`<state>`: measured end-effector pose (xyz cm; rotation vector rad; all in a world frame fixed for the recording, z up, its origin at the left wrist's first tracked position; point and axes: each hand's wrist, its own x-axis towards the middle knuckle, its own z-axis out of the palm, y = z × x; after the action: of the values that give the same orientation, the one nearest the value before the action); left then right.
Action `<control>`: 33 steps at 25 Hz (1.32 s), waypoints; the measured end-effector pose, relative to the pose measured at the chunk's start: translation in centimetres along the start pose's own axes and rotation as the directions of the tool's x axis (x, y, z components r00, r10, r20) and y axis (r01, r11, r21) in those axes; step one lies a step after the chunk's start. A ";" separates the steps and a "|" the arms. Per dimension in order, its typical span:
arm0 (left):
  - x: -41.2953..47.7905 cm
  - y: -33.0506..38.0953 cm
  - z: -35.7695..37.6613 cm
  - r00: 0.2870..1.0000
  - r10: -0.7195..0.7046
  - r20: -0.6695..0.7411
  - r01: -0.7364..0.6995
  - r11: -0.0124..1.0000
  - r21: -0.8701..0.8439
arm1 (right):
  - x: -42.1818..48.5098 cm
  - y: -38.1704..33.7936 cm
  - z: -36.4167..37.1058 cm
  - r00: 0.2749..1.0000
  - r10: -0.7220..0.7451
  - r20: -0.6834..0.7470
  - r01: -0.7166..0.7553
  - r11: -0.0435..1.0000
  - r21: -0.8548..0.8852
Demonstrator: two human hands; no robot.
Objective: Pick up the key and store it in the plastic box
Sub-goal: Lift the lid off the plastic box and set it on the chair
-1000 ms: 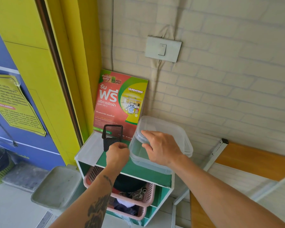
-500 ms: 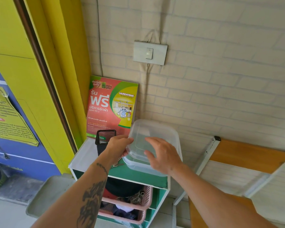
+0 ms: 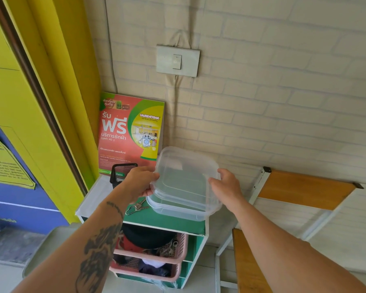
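Note:
A bunch of keys on a ring (image 3: pixel 137 207) lies on the green top of a small shelf unit (image 3: pixel 169 224). Right beside the keys stands the clear plastic box (image 3: pixel 179 210). Its clear lid (image 3: pixel 186 176) is raised off the box and tilted up toward the wall. My left hand (image 3: pixel 140 182) grips the lid's left edge, just above the keys. My right hand (image 3: pixel 226 187) holds the lid's right edge. I cannot see anything inside the box.
A black mesh cup (image 3: pixel 123 170) and a red poster (image 3: pixel 131 134) stand behind my left hand. Pink baskets (image 3: pixel 154 258) fill the shelves below. A folded wooden table (image 3: pixel 304 189) leans on the brick wall at the right. A yellow door frame (image 3: pixel 57 102) is left.
The lid has come up off the box and now tilts in both hands. My left hand moved from the shelf top to the lid's left edge, uncovering the keys.

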<state>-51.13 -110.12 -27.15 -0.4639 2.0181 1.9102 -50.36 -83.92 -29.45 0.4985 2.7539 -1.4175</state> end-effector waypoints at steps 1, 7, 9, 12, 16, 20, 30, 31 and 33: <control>-0.2 0.2 0.1 1.000 0.008 0.003 -0.008 1.000 0.000 | -0.1 0.0 -0.1 1.000 -0.007 -0.013 0.007 1.000 0.024; -1.8 1.3 2.4 0.982 0.166 -0.086 -0.146 0.968 0.205 | -1.2 0.5 -3.0 0.973 -0.140 -0.183 0.157 0.984 0.080; -3.0 1.4 4.6 0.974 0.216 -0.073 -0.185 0.935 0.302 | -1.6 2.2 -5.3 0.963 -0.167 -0.210 0.186 0.979 0.078; -5.0 0.7 9.0 0.971 0.234 0.036 -0.228 0.882 0.413 | -2.4 6.3 -9.6 0.969 -0.145 -0.202 0.164 0.984 0.076; -7.7 -1.3 18.0 0.974 0.198 0.106 -0.224 0.821 0.526 | -4.2 13.5 -15.8 0.977 -0.100 -0.187 0.108 0.994 0.030; -8.9 -5.6 26.6 0.987 0.077 0.143 -0.148 0.790 0.596 | -5.2 21.4 -20.3 0.993 -0.016 -0.119 0.013 1.000 -0.024; -3.8 -21.0 38.6 0.973 -0.215 0.087 0.133 0.826 0.548 | -4.0 38.1 -18.0 0.980 0.197 -0.031 -0.199 0.972 -0.122; -2.5 -22.9 39.2 0.971 -0.225 0.083 0.143 0.822 0.551 | -3.6 39.8 -17.0 0.979 0.204 -0.026 -0.206 0.968 -0.143; 0.2 -26.6 40.6 0.967 -0.240 0.084 0.151 0.808 0.570 | -2.6 43.4 -14.9 0.976 0.216 -0.020 -0.215 0.958 -0.189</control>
<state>-39.03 -70.96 -53.16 -0.3376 2.1947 1.1107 -33.65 -49.29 -54.61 0.7608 2.6962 -1.0946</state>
